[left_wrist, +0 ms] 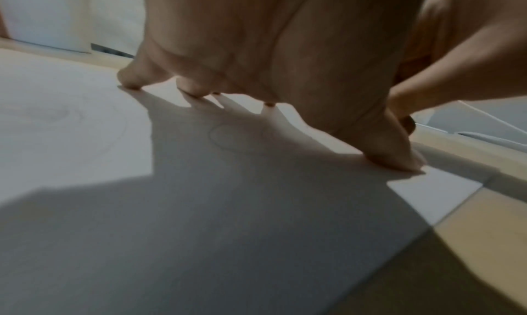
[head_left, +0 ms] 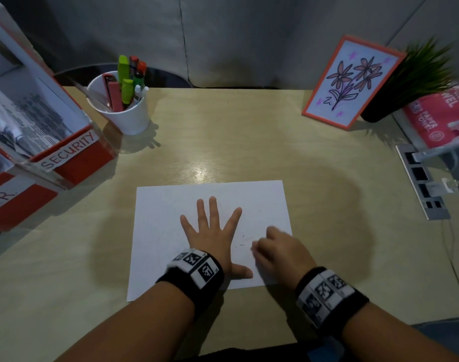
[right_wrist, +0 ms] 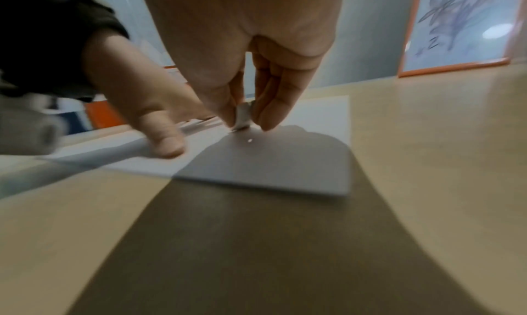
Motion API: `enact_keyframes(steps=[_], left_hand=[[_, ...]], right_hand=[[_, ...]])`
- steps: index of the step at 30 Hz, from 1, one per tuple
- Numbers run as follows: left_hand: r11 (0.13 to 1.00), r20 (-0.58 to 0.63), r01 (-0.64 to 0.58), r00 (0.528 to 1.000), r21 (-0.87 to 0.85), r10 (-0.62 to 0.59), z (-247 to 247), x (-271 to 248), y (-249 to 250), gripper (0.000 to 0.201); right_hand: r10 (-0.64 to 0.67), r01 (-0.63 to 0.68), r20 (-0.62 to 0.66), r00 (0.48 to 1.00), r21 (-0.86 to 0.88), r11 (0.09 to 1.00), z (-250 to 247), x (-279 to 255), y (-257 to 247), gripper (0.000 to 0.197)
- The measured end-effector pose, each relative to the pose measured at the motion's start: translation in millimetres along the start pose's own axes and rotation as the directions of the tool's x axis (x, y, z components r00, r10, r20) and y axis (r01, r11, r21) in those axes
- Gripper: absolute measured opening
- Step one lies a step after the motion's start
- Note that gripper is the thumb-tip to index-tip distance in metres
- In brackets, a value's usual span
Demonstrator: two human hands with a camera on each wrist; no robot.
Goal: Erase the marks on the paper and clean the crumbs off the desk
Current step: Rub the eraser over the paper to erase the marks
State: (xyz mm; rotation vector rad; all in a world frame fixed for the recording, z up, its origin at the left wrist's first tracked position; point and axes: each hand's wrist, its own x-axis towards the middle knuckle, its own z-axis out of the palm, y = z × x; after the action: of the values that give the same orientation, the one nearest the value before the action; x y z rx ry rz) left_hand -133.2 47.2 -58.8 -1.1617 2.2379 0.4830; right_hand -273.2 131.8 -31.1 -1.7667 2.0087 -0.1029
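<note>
Left hand: my left hand (head_left: 210, 231) lies flat, fingers spread, pinning the paper (head_left: 165, 218) to the desk (head_left: 249, 142).
Right hand: my right hand (head_left: 278, 250) pinches a small white eraser (right_wrist: 242, 114) on the sheet's right part, by faint marks (head_left: 242, 241).
Risk: hard rubbing near the edge could crease or tear the paper; sweeping may scatter crumbs.
Around: pen cup (head_left: 124, 111), framed flower drawing (head_left: 351, 82), well apart, nothing blocking.

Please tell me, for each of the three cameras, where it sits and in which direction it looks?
Head: above, looking down at the desk; shows both forearms, left hand flat on the paper.
Left wrist: low, along the left hand's fingers pressing the paper.
Right wrist: low, along the right hand pinching an eraser.
Shared: all show the paper; head and right wrist show the flower picture.
</note>
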Motion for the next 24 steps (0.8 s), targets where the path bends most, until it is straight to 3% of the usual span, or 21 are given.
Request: enact_keyframes(steps=[3,8,12,18,22,24], left_hand=[[1.0,0.011,0.01,1.0,-0.001,-0.01,-2,1,0,0.136],[1.0,0.021,0.016,1.0,-0.001,-0.016,-3,0,1,0.134],[1.0,0.03,0.023,0.999,0.004,-0.023,-5,-1,2,0.135],[1.0,0.044,0.014,0.999,0.006,-0.015,-5,0,1,0.133],[1.0,0.043,0.016,0.999,0.012,-0.017,-4,0,1,0.136],[1.0,0.035,0.017,0.999,0.007,-0.017,-4,1,1,0.136]], right_hand=[[0.075,-0.076,-0.117,0.99,-0.002,0.997,-9,12,10,0.015],[-0.01,0.007,0.042,0.999,0.073,0.997,0,-14,-14,0.014],[0.085,-0.079,-0.135,0.987,0.046,0.996,-10,14,11,0.017],[-0.061,0.056,0.073,0.995,0.065,0.996,1,-6,-12,0.013],[0.103,-0.096,-0.135,0.985,0.063,0.993,-11,25,16,0.018],[0.059,-0.052,-0.094,0.994,0.07,0.996,-8,21,2,0.018]])
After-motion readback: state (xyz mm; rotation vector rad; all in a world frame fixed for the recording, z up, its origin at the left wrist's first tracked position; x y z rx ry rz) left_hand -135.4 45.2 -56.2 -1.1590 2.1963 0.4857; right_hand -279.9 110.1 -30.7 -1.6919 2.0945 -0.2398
